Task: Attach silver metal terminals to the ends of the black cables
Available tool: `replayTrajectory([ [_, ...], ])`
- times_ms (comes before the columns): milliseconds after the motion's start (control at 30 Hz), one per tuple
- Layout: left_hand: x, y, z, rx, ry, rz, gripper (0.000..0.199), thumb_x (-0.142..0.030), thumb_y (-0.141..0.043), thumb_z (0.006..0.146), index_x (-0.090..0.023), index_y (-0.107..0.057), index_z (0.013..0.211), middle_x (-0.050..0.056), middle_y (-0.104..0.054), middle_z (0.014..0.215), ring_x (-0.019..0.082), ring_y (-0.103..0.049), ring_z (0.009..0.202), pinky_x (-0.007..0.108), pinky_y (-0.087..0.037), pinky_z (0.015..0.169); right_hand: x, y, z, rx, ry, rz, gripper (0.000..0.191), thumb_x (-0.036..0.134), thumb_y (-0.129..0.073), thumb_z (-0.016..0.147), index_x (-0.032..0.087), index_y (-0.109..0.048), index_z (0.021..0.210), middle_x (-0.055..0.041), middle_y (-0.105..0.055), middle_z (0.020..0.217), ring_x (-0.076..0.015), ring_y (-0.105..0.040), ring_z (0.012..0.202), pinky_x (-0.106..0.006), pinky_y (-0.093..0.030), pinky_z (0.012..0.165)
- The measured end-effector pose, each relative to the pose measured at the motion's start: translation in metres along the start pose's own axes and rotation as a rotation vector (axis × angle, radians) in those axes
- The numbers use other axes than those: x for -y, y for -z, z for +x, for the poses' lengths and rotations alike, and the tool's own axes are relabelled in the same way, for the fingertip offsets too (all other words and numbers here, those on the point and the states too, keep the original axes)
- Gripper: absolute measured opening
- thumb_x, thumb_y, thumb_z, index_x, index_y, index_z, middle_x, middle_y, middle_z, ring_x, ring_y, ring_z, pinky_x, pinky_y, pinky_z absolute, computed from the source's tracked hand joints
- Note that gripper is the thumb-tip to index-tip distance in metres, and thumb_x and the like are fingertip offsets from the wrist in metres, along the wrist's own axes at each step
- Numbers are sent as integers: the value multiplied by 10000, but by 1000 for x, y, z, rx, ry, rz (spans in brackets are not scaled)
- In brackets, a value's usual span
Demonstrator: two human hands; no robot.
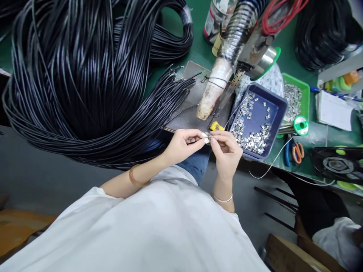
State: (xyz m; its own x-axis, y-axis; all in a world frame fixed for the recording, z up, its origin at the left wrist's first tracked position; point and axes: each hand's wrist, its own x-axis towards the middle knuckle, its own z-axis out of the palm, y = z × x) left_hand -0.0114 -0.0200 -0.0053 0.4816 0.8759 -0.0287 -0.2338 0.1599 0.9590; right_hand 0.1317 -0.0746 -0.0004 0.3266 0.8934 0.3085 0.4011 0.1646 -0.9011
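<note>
Over the near edge of the table, my left hand (pixel 184 145) and my right hand (pixel 227 150) meet fingertip to fingertip. Both are closed in a pinch around a tiny part (pixel 209 137), too small and covered to name. White covers sit on some left fingertips. Just beyond the fingers lies a yellow block (pixel 217 126), with a thin silvery wire running up from it. Right of my right hand stands a dark blue tray (pixel 273 126) with many small metal connectors (pixel 252 141). On the left, a large bundle of black cables (pixel 85 87) ends in stripped tips (pixel 181 75).
A wrapped duct (pixel 217 85) hangs low beyond my hands. Rightward are a green bin (pixel 304 87) of metal parts, a solder spool (pixel 300 125), orange-handled pliers (pixel 297 152) and a black fan (pixel 337 165). Another person's sleeve (pixel 337 236) shows at lower right.
</note>
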Motion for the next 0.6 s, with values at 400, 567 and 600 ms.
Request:
replayTrajectory([
  [400, -9, 10, 1, 205, 111, -78, 178, -239, -798, 702, -109, -677, 704, -31, -567, 601, 53, -459, 550, 178, -385, 532, -5, 8, -4, 137, -83, 216, 39, 205, -716, 830, 242, -725, 838, -6, -703, 987, -120, -717, 871, -276, -620, 785],
  [567, -10, 16, 6, 275, 207, -107, 198, -249, -823, 679, -98, -696, 690, -20, -584, 601, 54, -473, 563, 183, -391, 551, -8, 13, -1, 220, -108, 214, 23, 214, -734, 819, 234, -724, 818, -10, -704, 973, -139, -725, 859, -298, -632, 772],
  [600, -9, 16, 6, 234, 202, -120, 196, -257, -816, 693, -101, -697, 701, -21, -583, 591, 55, -475, 556, 184, -387, 543, -7, 11, -2, 133, -82, 169, 19, 213, -716, 836, 231, -720, 838, -15, -701, 972, -143, -725, 872, -307, -633, 780],
])
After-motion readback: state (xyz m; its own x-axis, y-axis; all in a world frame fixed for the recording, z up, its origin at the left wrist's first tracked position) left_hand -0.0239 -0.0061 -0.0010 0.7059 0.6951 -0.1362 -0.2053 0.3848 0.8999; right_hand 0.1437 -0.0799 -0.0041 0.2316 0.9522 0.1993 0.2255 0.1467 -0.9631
